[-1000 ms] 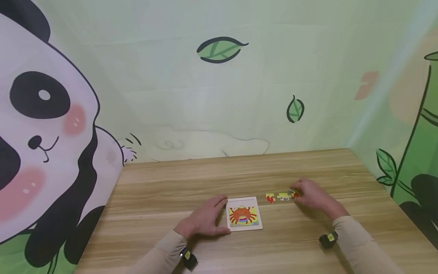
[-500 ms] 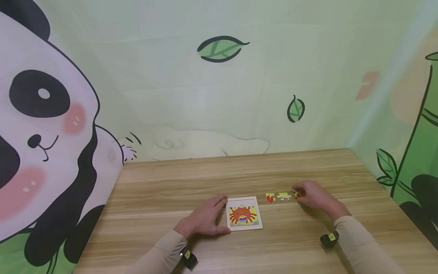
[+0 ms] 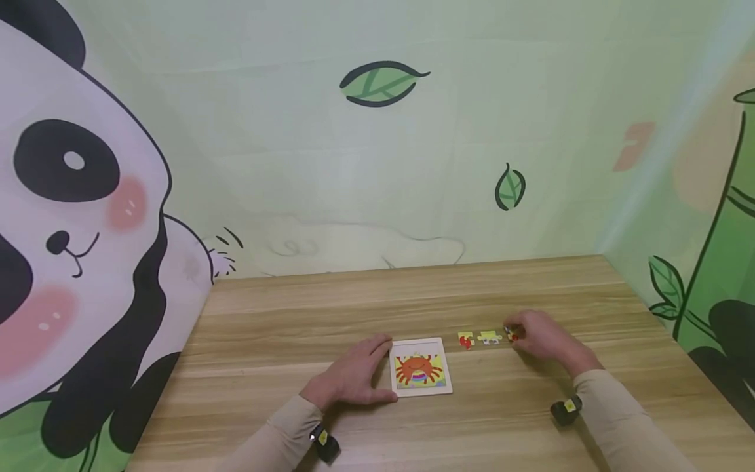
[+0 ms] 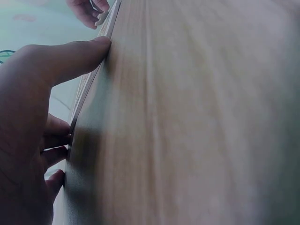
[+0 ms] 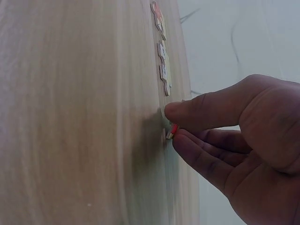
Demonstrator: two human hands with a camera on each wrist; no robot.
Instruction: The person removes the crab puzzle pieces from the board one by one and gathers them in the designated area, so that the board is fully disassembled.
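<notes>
A square jigsaw tray point(image 3: 447, 367) with a white border and a crab picture lies on the table in the head view. At its left side rests my left hand point(image 3: 355, 373), thumb and index finger spread to its two left corners. In the left wrist view the thumb point(image 4: 77, 57) lies straight along the edge. My right hand point(image 3: 539, 337) pinches a small red and yellow puzzle piece point(image 5: 174, 131) between thumb and fingers, close over the wood. Most of this piece is hidden by the fingertips. Left of it lie a red and yellow piece point(image 3: 466, 339) and a yellow and white piece point(image 3: 489, 337).
The wooden table point(image 3: 283, 321) runs back to a green cloth wall point(image 3: 283, 164) printed with leaves. A large printed panda point(image 3: 118, 262) covers the left side. Small black cameras point(image 3: 566, 411) hang at both wrists.
My right hand has shifted slightly right, drawing its puzzle piece away from the yellow and white one and tilting it. The left hand and tray have stayed in place.
</notes>
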